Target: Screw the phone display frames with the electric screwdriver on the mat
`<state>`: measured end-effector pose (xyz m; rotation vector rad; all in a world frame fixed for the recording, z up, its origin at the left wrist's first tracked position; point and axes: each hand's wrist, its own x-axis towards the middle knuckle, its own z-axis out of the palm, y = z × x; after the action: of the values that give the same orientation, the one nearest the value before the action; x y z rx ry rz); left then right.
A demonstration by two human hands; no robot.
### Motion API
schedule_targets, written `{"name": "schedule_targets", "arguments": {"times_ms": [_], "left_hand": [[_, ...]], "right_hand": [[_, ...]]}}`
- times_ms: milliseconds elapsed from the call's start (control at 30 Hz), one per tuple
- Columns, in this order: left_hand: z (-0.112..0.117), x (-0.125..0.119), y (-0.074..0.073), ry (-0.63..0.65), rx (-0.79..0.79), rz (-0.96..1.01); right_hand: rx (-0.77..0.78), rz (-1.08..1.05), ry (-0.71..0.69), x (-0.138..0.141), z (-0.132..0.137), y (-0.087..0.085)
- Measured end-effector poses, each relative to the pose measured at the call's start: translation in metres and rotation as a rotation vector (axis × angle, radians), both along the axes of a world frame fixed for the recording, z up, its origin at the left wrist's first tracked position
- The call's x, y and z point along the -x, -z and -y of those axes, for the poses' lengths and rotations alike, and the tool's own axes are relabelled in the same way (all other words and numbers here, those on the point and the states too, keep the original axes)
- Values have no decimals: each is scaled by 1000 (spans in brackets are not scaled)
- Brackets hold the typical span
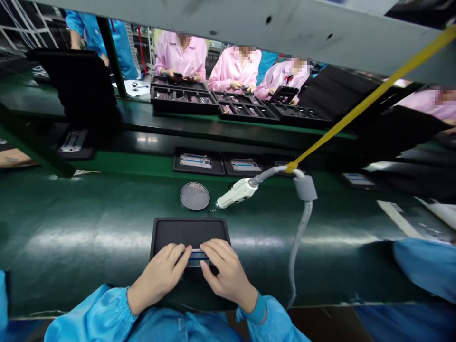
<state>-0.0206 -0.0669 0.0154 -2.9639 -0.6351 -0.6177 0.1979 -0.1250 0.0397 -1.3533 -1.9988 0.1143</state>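
Observation:
Both of my hands hold a thin flat device part with blue strips [198, 257], which looks like a phone frame, over the near part of a black tray [188, 230]. My left hand [162, 270] grips its left end, with fingers along the top edge and the thumb near the side. At the right end, my right hand [226, 268] has its fingers on the far edge and its thumb close to the near edge. The fingers cover both ends of the part. Beyond the tray lies a white electric screwdriver [238, 192], its tip pointing left, beside a round dish of tiny screws [194, 196].
Black trays with similar parts [195, 161] line the far side of the green bench [107, 204]. A yellow strap [370, 99] holds up the screwdriver's grey cable [301, 228]. People in pink [233, 69] work across the line. A blue sleeve [425, 266] is at right.

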Motion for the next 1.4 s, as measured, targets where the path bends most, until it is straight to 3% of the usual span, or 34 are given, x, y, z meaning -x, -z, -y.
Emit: {"name": "schedule_targets", "arguments": {"times_ms": [200, 367, 767, 1400], "left_hand": [[0, -4, -5, -3, -43, 36], [4, -5, -2, -27, 20, 33], [6, -6, 1, -50, 59, 35], [5, -7, -1, -42, -24, 6]], "right_hand": [[-57, -26, 15, 1, 7, 9], [-73, -41, 13, 1, 6, 12], [-75, -28, 30, 1, 5, 12], [-66, -45, 13, 3, 1, 9]]}}
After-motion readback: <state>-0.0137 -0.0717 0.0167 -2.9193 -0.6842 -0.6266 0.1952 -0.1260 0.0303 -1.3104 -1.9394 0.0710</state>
